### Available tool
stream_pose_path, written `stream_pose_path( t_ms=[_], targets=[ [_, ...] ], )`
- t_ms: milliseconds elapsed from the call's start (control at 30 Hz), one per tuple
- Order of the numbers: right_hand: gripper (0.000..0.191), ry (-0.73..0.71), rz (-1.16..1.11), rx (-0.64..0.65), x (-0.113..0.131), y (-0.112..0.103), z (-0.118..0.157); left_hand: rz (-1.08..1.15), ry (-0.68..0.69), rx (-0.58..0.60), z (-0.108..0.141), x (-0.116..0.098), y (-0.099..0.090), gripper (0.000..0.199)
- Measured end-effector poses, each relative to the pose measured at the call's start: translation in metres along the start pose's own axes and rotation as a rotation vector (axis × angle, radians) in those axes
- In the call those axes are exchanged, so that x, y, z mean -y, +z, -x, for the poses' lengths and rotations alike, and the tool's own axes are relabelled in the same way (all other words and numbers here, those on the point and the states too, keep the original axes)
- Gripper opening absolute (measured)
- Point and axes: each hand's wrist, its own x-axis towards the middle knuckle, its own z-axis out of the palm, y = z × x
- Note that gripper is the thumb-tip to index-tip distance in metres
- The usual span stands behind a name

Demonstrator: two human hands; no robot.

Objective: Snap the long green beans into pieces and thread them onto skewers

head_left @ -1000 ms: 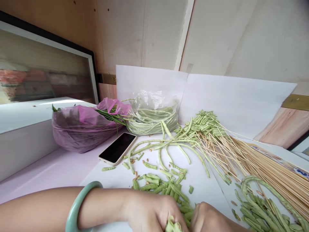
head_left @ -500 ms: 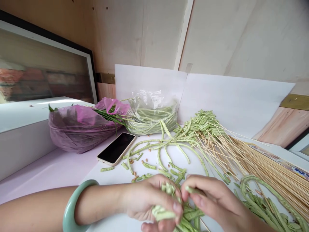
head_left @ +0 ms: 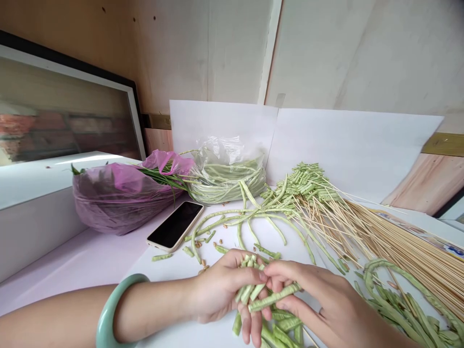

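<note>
A small food-preparation corner, though whether in a home or a stall is hard to tell: the counter (head_left: 105,253) carries a purple bag (head_left: 119,200) with green stems at ten o'clock, a clear bag (head_left: 232,186) of long beans at twelve, and many thin wooden skewers (head_left: 406,246) at two. Bare panelled walls (head_left: 333,58) rise at twelve, and a framed glass pane (head_left: 72,116) at ten shows brickwork

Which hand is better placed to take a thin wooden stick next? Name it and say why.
Probably the right hand: it is nearer the sticks, which lie on that side, and holds just one bean piece. The left hand cradles a bunch.
</note>
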Motion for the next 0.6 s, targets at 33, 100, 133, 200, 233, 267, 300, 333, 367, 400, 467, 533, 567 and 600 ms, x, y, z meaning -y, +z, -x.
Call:
stream_pose_path(
  t_ms=[33,100,133,200,233,267,300,333,367,400,467,533,567,600],
  targets=[
    [0.038,0.024,0.018,-0.007,0.000,0.002,0.001,-0.033,0.007,0.004,0.000,0.001,0.000,0.021],
    [0.027,0.050,0.066,-0.017,-0.002,0.006,0.004,-0.099,0.013,0.027,0.000,0.003,0.000,0.027],
    [0.024,0.045,0.092,-0.022,-0.002,0.007,0.005,-0.136,0.002,0.041,0.000,0.003,0.001,0.032],
    [0.021,-0.010,0.154,-0.053,-0.003,0.008,0.007,-0.245,-0.031,0.032,0.004,0.001,0.004,0.039],
    [0.020,-0.054,0.194,-0.072,-0.004,0.009,0.008,-0.318,-0.045,0.018,0.007,0.000,0.007,0.040],
    [0.020,-0.102,0.243,-0.080,-0.003,0.009,0.008,-0.397,-0.055,-0.005,0.010,-0.002,0.010,0.040],
    [0.021,-0.147,0.300,-0.076,-0.003,0.009,0.008,-0.478,-0.064,-0.030,0.012,-0.005,0.012,0.039],
    [0.021,-0.176,0.356,-0.062,-0.002,0.008,0.008,-0.561,-0.070,-0.052,0.015,-0.007,0.014,0.038],
    [0.023,-0.186,0.401,-0.033,-0.001,0.008,0.007,-0.644,-0.075,-0.066,0.017,-0.009,0.016,0.036],
    [0.024,-0.173,0.437,0.013,0.000,0.008,0.007,-0.727,-0.082,-0.081,0.018,-0.011,0.017,0.035],
    [0.026,-0.141,0.484,0.079,0.003,0.007,0.007,-0.891,-0.058,-0.110,0.019,-0.015,0.019,0.032],
    [0.027,-0.172,0.530,0.122,0.005,0.008,0.010,-1.010,0.048,-0.095,0.018,-0.017,0.021,0.032],
    [0.025,-0.206,0.546,0.152,0.005,0.008,0.012,-1.032,0.098,-0.058,0.018,-0.018,0.022,0.035],
    [0.023,-0.239,0.545,0.188,0.005,0.008,0.014,-1.027,0.136,-0.003,0.018,-0.018,0.023,0.038]
  ],
)
